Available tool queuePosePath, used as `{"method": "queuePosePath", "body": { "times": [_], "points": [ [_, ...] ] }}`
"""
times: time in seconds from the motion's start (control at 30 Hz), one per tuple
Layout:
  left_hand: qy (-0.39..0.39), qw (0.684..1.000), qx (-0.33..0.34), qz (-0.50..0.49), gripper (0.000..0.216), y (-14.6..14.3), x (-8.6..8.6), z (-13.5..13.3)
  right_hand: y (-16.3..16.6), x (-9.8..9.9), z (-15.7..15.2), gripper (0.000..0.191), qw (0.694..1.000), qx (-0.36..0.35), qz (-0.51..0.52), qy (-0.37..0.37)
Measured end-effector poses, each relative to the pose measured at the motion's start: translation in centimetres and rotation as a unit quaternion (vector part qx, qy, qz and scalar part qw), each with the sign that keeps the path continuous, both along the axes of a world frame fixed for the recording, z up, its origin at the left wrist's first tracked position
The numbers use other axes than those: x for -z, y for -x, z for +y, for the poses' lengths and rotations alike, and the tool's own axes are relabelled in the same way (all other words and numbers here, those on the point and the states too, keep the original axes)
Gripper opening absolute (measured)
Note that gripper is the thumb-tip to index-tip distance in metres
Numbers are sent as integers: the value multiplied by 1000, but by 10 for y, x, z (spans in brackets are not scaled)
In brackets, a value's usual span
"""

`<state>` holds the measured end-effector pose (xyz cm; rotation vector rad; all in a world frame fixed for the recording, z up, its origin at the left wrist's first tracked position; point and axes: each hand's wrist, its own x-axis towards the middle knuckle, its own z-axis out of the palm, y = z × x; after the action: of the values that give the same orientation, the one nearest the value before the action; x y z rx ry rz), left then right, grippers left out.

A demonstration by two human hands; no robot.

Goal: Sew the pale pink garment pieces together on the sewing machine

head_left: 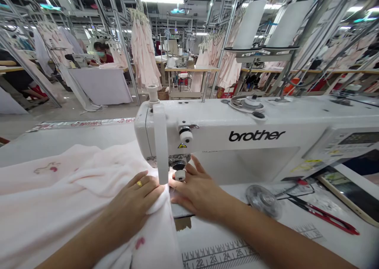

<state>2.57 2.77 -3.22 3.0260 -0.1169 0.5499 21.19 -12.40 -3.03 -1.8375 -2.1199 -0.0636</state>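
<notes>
Soft pale pink fabric (74,198) with small embroidered figures spreads over the left side of the table and runs to the needle area of a white sewing machine (207,123). My left hand (145,194), a gold ring on one finger, has its fingers together on a fold of this fabric, left of the needle. Close by on the right, my right hand (198,190) reaches in under the machine head, its fingers bent around the presser foot area beside the fabric's edge. A white knob and the machine's parts hide some of its fingertips, so what they pinch is unclear.
Red-handled thread snips (325,215), a clear round plastic piece (263,202) and a phone (352,194) lie on the right. A printed ruler (222,255) runs along the table front. Thread cones (250,24) stand above. Beyond, a person (102,55) sits among hanging pink garments (143,51).
</notes>
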Motion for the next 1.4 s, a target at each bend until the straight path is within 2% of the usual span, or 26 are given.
{"method": "queuePosePath", "body": {
  "times": [0.1,0.23,0.4,0.53,0.6,0.67,0.77,0.83,0.9,0.97,1.03,1.13,1.27,1.33,1.4],
  "points": [
    [-3,1000,6,-2,55,-1,3,2,0,-1,1,30,1000,12,4,14],
    [-3,1000,-9,19,47,-5,3,5,-1,-3,1,39,1000,22,1,19],
    [22,999,-19,33,45,-5,3,9,-5,-2,-2,30,998,-25,-11,-51],
    [12,996,-26,82,51,1,-8,9,-10,-6,-3,26,993,-74,-17,-91],
    [-10,995,-51,83,52,10,-16,3,-10,-9,-4,28,992,-84,-23,-89],
    [-26,995,-91,42,52,23,-22,-8,-10,-12,-4,27,992,-94,-25,-76],
    [-34,986,-165,-13,53,49,-16,-29,-7,-15,-4,29,995,-95,-19,-33],
    [-51,978,-201,-16,56,65,-2,-39,-7,-14,-3,34,998,-60,-16,5],
    [-77,973,-217,2,61,73,15,-42,-10,-11,0,38,999,15,-15,33],
    [-81,969,-232,33,63,73,27,-36,-15,-8,3,40,994,94,-13,46],
    [-57,967,-241,65,62,66,30,-21,-18,-9,5,37,989,137,-10,48],
    [-12,972,-209,103,61,51,16,9,-8,-22,-2,25,987,149,-5,55],
    [-3,990,-107,97,56,42,-15,42,40,-44,-38,19,988,120,46,81],
    [-13,994,-71,84,53,45,-28,47,69,-39,-67,14,977,69,182,81],
    [-28,994,-58,93,51,55,-35,46,93,-16,-97,12,950,10,287,118]
  ]
}}
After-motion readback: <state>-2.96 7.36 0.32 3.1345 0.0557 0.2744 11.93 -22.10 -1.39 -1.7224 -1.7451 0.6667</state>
